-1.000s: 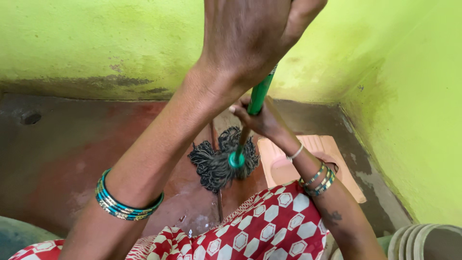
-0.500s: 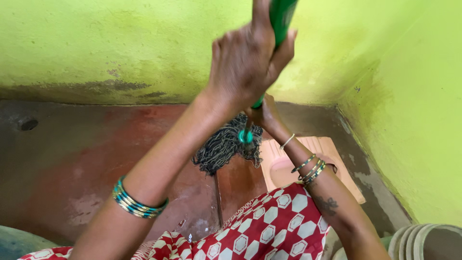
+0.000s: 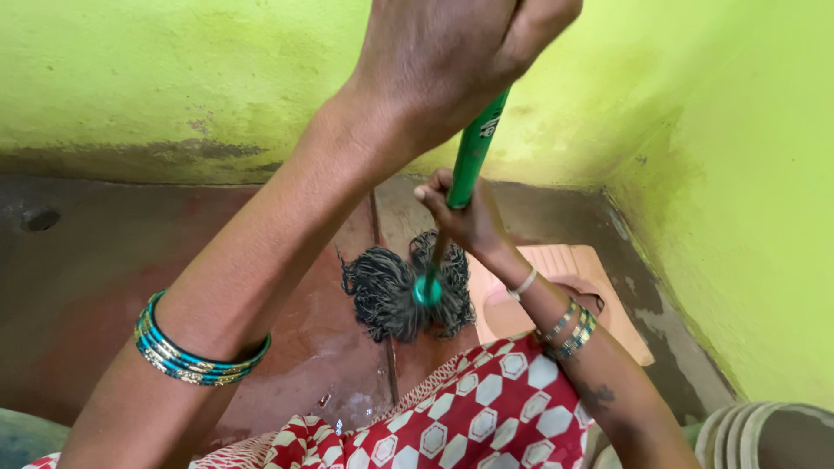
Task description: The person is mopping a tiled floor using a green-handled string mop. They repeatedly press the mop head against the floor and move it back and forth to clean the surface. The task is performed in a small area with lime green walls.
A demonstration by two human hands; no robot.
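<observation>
Seen from above, looking down at a wet floor (image 3: 130, 260) of dark red and grey cement, next to lime-green walls (image 3: 174, 69) with a dirty dark band along the bottom.

Left hand (image 3: 452, 52) at the top of the view, very near to the camera, grip closed around the upper part of the green mop handle (image 3: 473, 156); fingers mostly hidden behind the back of the hand. Teal and gold bangles (image 3: 195, 356) on the left forearm.

Right hand (image 3: 465, 217) lower on the same handle, grip also wrapped tight around it, thumb tip visible on the left side of the stick. Thin bracelets and bangles (image 3: 565, 326) on the right wrist, a small dark mark on the forearm below them.

Handle tilted, going down from the upper hand through the lower hand to a teal collar (image 3: 426, 291). Mop head (image 3: 400, 291) of dark grey strings spread flat on the floor, lying across a thin joint line (image 3: 387, 347) in the cement, just beside the left edge of a pale orange squat pan (image 3: 599, 295) set in the floor near the corner.

Red cloth with white hexagon pattern (image 3: 486, 408) at the bottom of the view, covering the person's body. Grey ribbed rim of a container (image 3: 764, 434) in the lower right corner, only partly visible.
</observation>
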